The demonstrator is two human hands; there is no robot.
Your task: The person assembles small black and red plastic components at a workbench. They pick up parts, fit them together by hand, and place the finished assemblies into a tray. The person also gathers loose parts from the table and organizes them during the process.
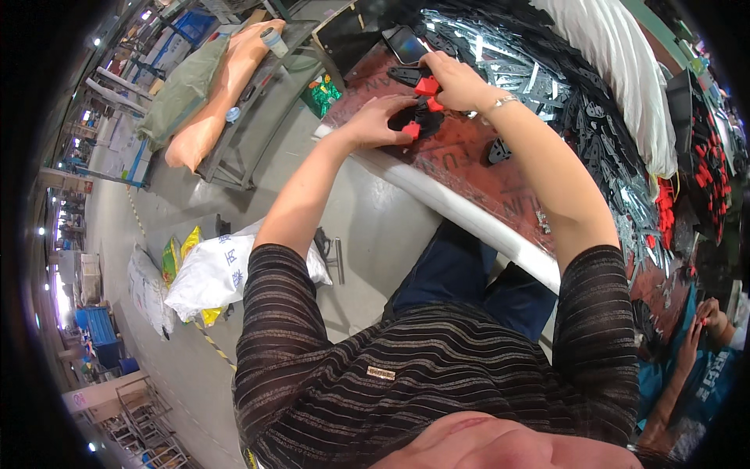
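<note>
My left hand (pixel 376 125) is at the table edge, its fingers and thumb curled around a black plastic clamp with red tips (pixel 426 119). Just beyond it, my right hand (pixel 459 83) grips another black-and-red clamp (pixel 408 76) between thumb and fingers. The two clamps are close together, and the fingers hide part of each. Beneath them is a table (pixel 469 160) with a reddish, printed cover under clear film. One loose black clamp part (pixel 498 151) lies under my right forearm.
A heap of black plastic parts (pixel 574 129) and shiny metal pieces (pixel 527 78) fills the table's far right. A phone (pixel 406 44) lies at the back. A white roll-like edge (pixel 461 209) borders the table. White sacks (pixel 207 273) stand at left; a co-worker's hand (pixel 709 313) shows at right.
</note>
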